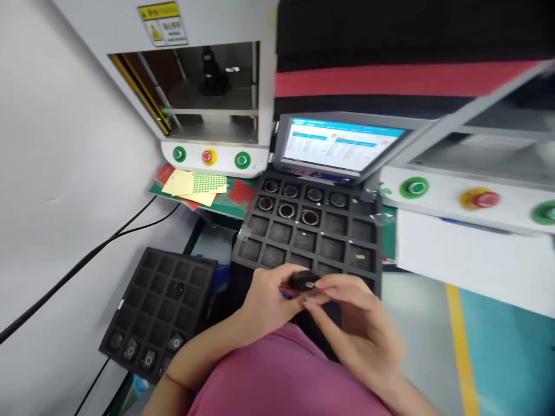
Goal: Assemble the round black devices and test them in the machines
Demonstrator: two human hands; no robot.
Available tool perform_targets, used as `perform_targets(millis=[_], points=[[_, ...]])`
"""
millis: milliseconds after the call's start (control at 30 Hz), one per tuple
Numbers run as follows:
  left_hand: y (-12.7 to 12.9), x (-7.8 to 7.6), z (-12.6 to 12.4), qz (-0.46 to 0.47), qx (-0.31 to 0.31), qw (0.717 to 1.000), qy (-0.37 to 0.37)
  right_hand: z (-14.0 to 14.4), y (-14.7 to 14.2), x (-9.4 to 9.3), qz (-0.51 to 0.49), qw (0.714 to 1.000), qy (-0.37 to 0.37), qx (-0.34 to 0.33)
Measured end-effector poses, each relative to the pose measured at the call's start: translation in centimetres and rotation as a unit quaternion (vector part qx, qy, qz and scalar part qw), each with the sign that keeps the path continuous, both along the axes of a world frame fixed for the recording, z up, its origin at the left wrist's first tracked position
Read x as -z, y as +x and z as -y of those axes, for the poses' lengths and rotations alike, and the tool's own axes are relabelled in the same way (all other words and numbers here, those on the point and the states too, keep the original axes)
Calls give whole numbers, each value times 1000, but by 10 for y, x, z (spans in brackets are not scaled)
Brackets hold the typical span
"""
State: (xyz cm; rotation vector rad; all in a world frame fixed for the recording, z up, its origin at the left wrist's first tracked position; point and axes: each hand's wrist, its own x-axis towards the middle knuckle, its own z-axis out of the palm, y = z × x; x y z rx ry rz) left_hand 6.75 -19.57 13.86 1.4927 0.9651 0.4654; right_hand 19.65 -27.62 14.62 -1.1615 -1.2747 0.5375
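My left hand [269, 296] is closed around a small dark watch case [303, 281], held in front of my body. My right hand [366, 320] meets it from the right, thumb and fingers pinched together at the case's edge. A speck of red shows by those fingertips, too small and blurred to name. Just beyond my hands lies a black foam tray [280, 232] with square pockets. Round, dark-faced watch parts [286, 211] sit in its far two rows; my hands hide part of its near edge.
Lower left, a second foam tray [165, 287] holds several watch cases [150, 359]. Behind stand a white machine [225, 164] with buttons and a monitor [342, 144]. Yellow sheets [178, 183] lie at left, white paper [472, 254] at right. Black cables [104, 240] cross the left side.
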Motion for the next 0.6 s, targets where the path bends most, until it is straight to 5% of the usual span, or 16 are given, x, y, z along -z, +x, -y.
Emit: perform_targets(millis=[67, 133, 200, 267, 433, 600], points=[[11, 6, 0, -32, 4, 999, 17, 8, 15, 4, -72, 997, -19, 22], [20, 12, 0, -55, 5, 998, 9, 12, 42, 17, -144, 981, -57, 118], [24, 14, -1, -49, 0, 998, -38, 15, 76, 42, -196, 946, -106, 236], [23, 14, -3, -34, -21, 995, -89, 17, 108, 74, -212, 924, -134, 287], [18, 10, -9, -33, -53, 989, -133, 24, 144, 138, -231, 887, -202, 346], [16, 7, -6, -8, -30, 980, -195, 25, 144, 158, -236, 876, -218, 359]])
